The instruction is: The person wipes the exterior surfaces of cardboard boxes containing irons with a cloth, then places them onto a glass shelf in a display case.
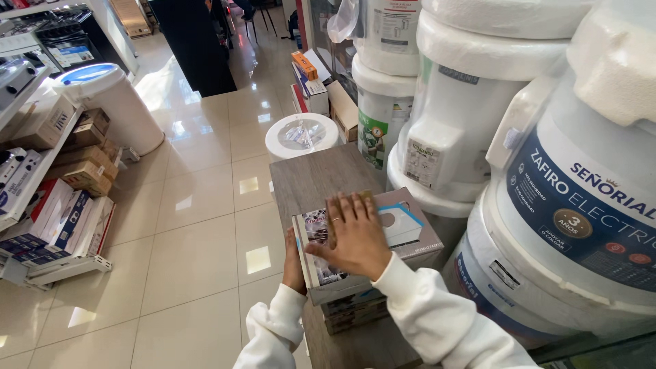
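Your right hand (355, 239) lies flat, fingers spread, on the printed box (365, 242); your left hand (294, 263) grips its left side. Box tops a stack on the wooden stand's (314, 178) near edge, white water heaters (451, 137) beyond.

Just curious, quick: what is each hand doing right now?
Left hand: gripping the left edge of the cardboard box.
Right hand: open, lying flat on top of the box.

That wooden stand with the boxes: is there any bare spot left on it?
Yes. The stand's far end is bare, between the top box and the round white lid. The right side is crowded with stacked white tanks.
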